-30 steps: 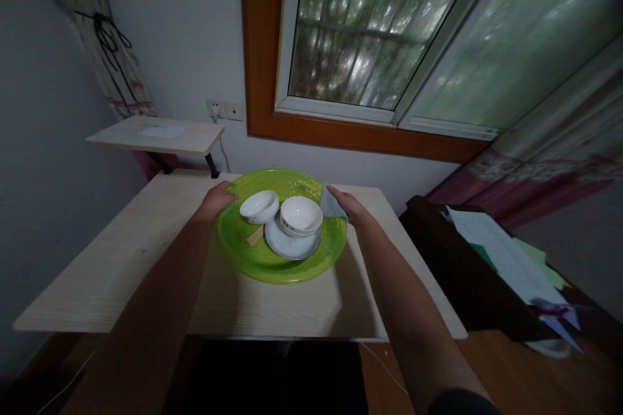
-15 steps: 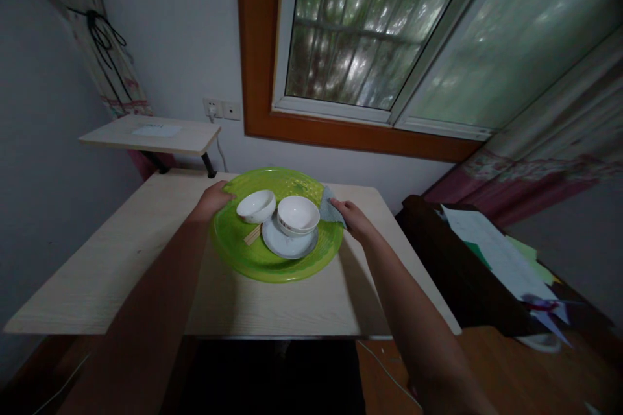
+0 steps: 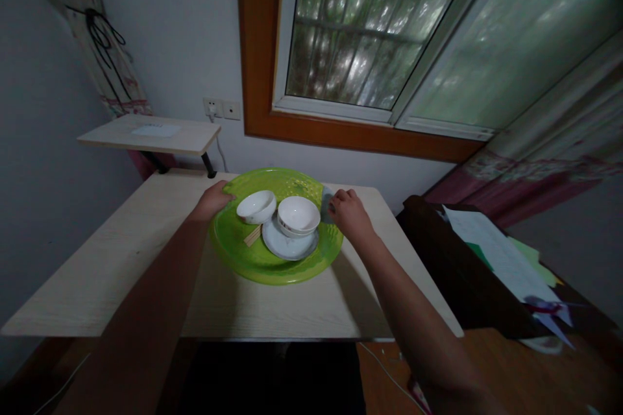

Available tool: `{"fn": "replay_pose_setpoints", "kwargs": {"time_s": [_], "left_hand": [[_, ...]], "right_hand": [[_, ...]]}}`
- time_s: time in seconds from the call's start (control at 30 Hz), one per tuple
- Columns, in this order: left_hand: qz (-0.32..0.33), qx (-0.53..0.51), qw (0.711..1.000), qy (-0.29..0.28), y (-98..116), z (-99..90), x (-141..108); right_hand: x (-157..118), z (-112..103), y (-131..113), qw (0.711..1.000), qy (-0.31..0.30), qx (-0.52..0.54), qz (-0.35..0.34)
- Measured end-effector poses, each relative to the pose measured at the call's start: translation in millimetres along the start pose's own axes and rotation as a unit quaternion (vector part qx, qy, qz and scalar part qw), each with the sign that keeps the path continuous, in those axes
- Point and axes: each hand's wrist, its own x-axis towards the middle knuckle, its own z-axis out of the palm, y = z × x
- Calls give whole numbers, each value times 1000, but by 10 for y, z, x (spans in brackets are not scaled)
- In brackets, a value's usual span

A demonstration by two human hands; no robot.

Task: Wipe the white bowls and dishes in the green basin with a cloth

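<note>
A round green tray (image 3: 272, 272) is over the table, and my left hand (image 3: 213, 201) grips its left rim. Bunched at the right rim is a grey-blue cloth (image 3: 327, 206), with the curled fingers of my right hand (image 3: 349, 213) closed on it. On the tray, a tilted white bowl (image 3: 256, 207) is at the left. To its right, stacked white bowls (image 3: 298, 214) sit on a white plate (image 3: 291, 246). Short wooden chopsticks (image 3: 253, 236) lie beside the plate, partly hidden under it or the bowl.
The pale wooden table (image 3: 292, 314) lies beneath the tray. A small raised shelf (image 3: 150, 133) with a paper stands at the back left. Behind is a wall with a socket (image 3: 222, 108) and a window. To the right, papers (image 3: 501, 259) lie on dark furniture (image 3: 452, 266).
My right hand has shifted slightly left and its fingers have curled over the cloth, bunching it at the rim. My left hand and the dishes stay nearly still.
</note>
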Motion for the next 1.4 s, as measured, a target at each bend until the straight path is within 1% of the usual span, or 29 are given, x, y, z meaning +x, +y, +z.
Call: {"fn": "replay_pose_setpoints", "kwargs": {"time_s": [0.1,0.2,0.33,0.47,0.53,0.6,0.67,0.73,0.8,0.87,0.97,1.03,1.13,1.3,1.33,1.4], "left_hand": [[3,-4,1000,-2,4,-5,-14],[2,-8,1000,-2,-2,-5,-10],[7,18,1000,3,-9,-1,14],[2,9,1000,-5,-31,20,34],[1,0,1000,-5,-47,32,40],[-2,-3,1000,-3,-57,39,44],[-6,1,1000,-3,-59,40,49],[-14,12,1000,-2,-53,39,53],[-15,15,1000,-2,-44,39,55],[-13,8,1000,-1,-38,40,52],[-11,6,1000,-1,-34,38,44],[-11,12,1000,0,-33,34,41],[-14,14,1000,0,-25,27,35],[-15,18,1000,10,35,10,-7],[-17,23,1000,12,51,5,-18],[-20,32,999,17,77,-3,-39]], "right_hand": [[20,-39,-37,1000,-28,8,10],[60,-38,-34,999,-22,18,37],[166,10,56,994,5,57,90],[349,70,241,975,66,151,151],[467,98,319,955,90,215,181],[589,128,359,926,95,297,213],[699,167,363,890,75,383,236],[785,217,346,859,46,447,246],[840,273,328,840,30,479,253],[866,330,320,829,16,494,261],[855,400,320,811,-23,516,275],[826,428,315,791,-37,541,285],[770,431,287,753,-45,583,302],[666,365,217,668,-100,670,308],[639,350,208,657,-105,680,308],[573,327,199,645,-103,689,313]]}}
